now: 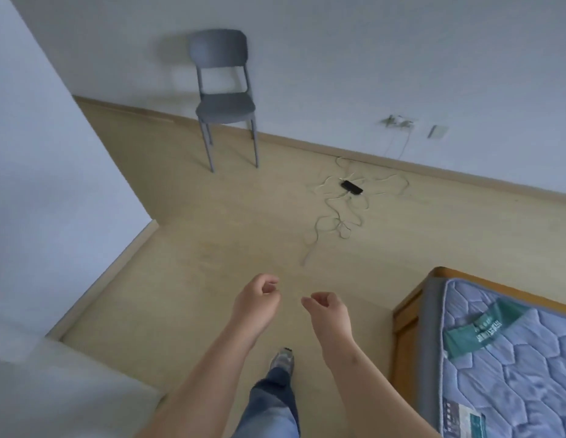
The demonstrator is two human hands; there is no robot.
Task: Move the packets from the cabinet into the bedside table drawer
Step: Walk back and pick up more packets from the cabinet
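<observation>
My left hand (258, 298) and my right hand (325, 306) hang in front of me over the beige floor, a short gap between them. Both have loosely curled fingers and hold nothing. No packet, cabinet or bedside table drawer is in view. My leg in blue jeans and a shoe (283, 358) show below the hands.
A grey chair (224, 99) stands against the far wall. A black device (351, 187) lies on the floor among tangled white cables (337, 219) below wall sockets (398, 121). A bed with a blue quilted mattress (509, 358) in a wooden frame fills the lower right. A white wall corner (54, 184) juts in at left.
</observation>
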